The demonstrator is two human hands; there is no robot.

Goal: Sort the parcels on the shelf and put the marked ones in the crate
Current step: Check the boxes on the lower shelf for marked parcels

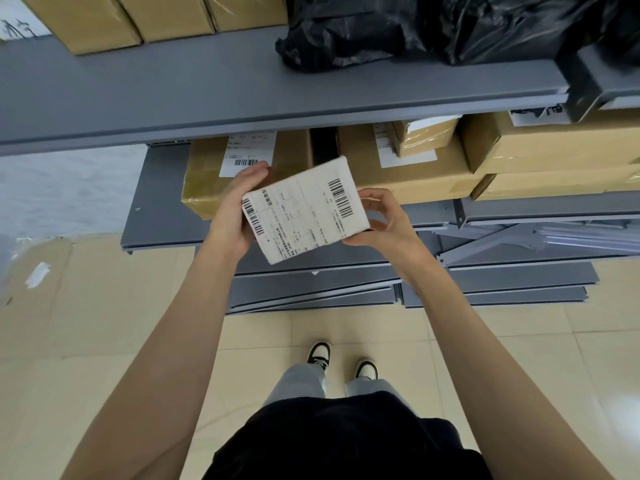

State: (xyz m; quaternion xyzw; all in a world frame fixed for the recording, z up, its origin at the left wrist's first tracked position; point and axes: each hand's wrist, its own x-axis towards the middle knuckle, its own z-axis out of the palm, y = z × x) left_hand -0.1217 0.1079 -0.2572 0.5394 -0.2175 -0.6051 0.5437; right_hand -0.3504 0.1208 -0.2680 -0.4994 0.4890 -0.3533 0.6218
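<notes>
Grey shelf (pixel 277 95) ahead | left hand (pixel 235 206) and right hand (pixel 384 220) grip white labelled parcel (pixel 304 209), tilted

The small print on the white parcel (pixel 304 209) between the hands was too blurred to read. Its underside was hidden. Above the left hand (pixel 235 209), the upper shelf (pixel 242 98) covered the brown boxes' (pixel 207 181) rear parts, and the black bags (pixel 398 26) ran off the top edge.

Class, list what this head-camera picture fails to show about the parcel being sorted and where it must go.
- Crate: not in the head view.
- Label print on the held parcel: too small and blurred to read any mark.
- Parcel's underside: hidden; left hand and right hand grip its ends.
- Black bags: cut off by the top edge.
</notes>
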